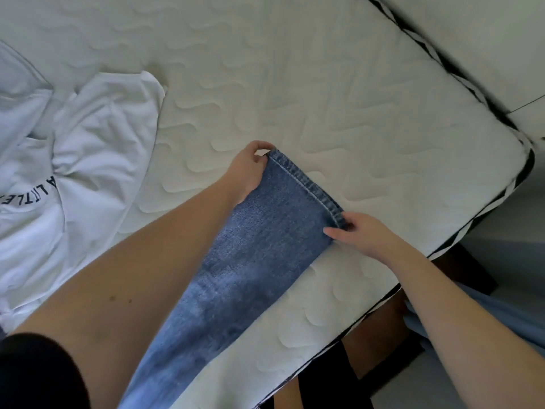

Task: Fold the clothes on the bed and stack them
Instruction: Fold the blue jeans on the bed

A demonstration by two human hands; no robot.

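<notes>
Head view: both hands, left (pixel 246 169) and right (pixel 358 234), pinching hem corners of jeans (pixel 259 255) on mattress (pixel 295 84); best kept level, taut before folding.

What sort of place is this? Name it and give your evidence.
Most likely a bedroom at home. A bare quilted mattress fills the view, with blue jeans being laid out on it and a crumpled white T-shirt lying beside them. A pale floor shows past the bed's edge.

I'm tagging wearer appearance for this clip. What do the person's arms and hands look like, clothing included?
Both forearms are bare, with no watch, rings or gloves visible. The left hand leads back to a black sleeve at the upper arm. The right hand and its arm show no sleeve in frame.
</notes>
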